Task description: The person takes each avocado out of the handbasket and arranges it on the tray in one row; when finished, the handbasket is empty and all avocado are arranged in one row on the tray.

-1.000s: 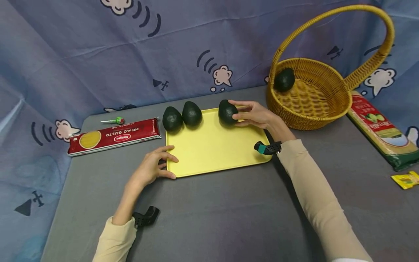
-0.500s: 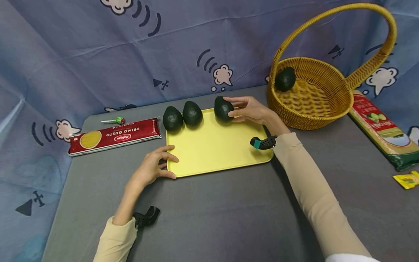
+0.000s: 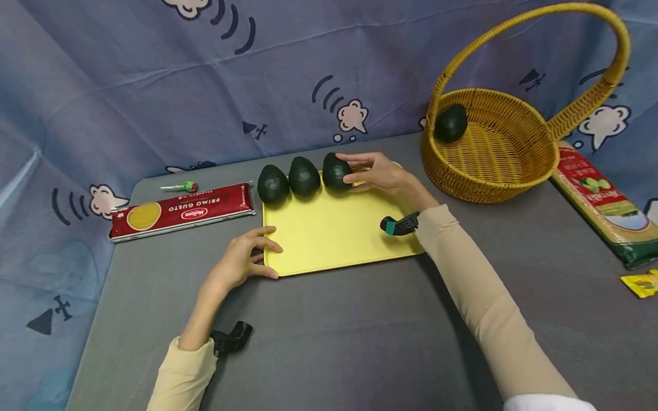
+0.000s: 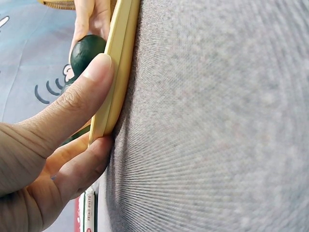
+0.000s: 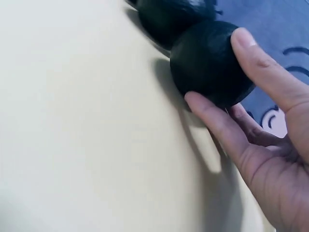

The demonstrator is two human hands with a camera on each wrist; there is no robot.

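My right hand [image 3: 384, 176] holds a dark green avocado [image 3: 334, 172] between thumb and fingers at the back of a yellow tray [image 3: 329, 240]. In the right wrist view the held avocado [image 5: 207, 65] sits against or very close to a neighbouring avocado [image 5: 169, 19]. Two more avocados stand in a row at the tray's back left, the middle one [image 3: 304, 178] and the left one [image 3: 273, 185]. My left hand [image 3: 237, 262] grips the tray's front left corner; in the left wrist view the thumb [image 4: 99, 70] lies on the tray's rim [image 4: 116, 63].
A wicker basket [image 3: 462, 177] with a tall handle, holding one avocado [image 3: 451, 123], stands back right. A rice bag [image 3: 606, 200] and a yellow packet [image 3: 641, 284] lie beyond it. Left are a red spaghetti pack [image 3: 180, 212] and a lollipop [image 3: 187, 186]. A patterned curtain hangs behind.
My right hand has moved left along the tray's back with the avocado, closing the gap to the middle one. The left hand has stayed at the tray's corner.
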